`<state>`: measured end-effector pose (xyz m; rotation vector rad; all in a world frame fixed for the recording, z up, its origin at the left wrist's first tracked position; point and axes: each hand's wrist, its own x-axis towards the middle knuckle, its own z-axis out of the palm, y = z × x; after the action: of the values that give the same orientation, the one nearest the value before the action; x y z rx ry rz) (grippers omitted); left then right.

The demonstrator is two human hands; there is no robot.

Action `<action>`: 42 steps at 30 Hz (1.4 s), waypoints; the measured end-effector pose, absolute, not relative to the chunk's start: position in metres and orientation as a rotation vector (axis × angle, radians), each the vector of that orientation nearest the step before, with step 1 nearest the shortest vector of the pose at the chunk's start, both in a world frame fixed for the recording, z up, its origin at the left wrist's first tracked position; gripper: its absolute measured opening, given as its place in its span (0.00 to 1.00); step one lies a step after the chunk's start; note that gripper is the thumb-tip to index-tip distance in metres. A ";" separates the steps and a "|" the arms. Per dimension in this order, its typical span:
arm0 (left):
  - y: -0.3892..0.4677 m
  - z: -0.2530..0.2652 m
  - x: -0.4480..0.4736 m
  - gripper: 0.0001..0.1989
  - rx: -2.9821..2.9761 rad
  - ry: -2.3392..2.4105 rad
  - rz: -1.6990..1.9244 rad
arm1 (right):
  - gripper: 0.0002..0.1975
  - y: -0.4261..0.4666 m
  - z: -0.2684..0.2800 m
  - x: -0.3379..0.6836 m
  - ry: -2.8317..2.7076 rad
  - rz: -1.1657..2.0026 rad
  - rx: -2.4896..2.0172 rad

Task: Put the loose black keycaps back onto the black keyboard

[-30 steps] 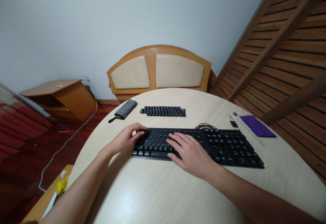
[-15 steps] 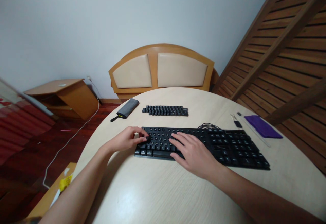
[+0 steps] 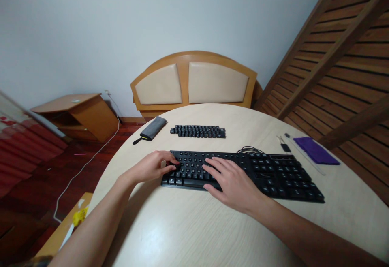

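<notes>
— Grip? Left hand [image 3: 151, 166] curls on the keyboard [image 3: 240, 169] at its left end, clasping nothing; right hand [image 3: 232, 182] lies flat mid-keys

— Its axis? Left-right across the surface [image 3: 188, 226], left hand nearer that end

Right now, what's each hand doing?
Left hand: fingers curled at the black plastic keyboard's left end, grip unclear.
Right hand: open, flat on its keys.

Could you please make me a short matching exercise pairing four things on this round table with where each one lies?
Things:
1. black full-size keyboard
2. grey fabric pouch
3. purple flat cloth
4. loose block of black keycaps

Places:
A. far right edge of the table
B. under both hands
C. far left edge of the table
D. middle, beyond the keyboard

Pairs: 1-B, 2-C, 3-A, 4-D
</notes>
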<state>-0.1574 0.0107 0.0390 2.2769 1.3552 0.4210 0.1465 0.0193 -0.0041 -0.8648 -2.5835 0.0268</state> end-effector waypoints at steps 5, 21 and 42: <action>0.011 0.041 -0.157 0.11 2.307 1.365 0.387 | 0.25 0.019 -0.003 0.147 -2.594 0.057 -0.872; 0.009 0.042 -0.157 0.10 2.225 1.407 0.407 | 0.29 0.019 -0.001 0.146 -2.557 0.089 -0.905; 0.009 0.041 -0.153 0.13 2.317 1.338 0.369 | 0.29 0.019 -0.001 0.146 -2.588 0.100 -0.918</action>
<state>-0.1528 0.0092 0.0411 2.3171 1.3379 0.3690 0.1461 0.0186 -0.0010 -0.9175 -2.5883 0.0996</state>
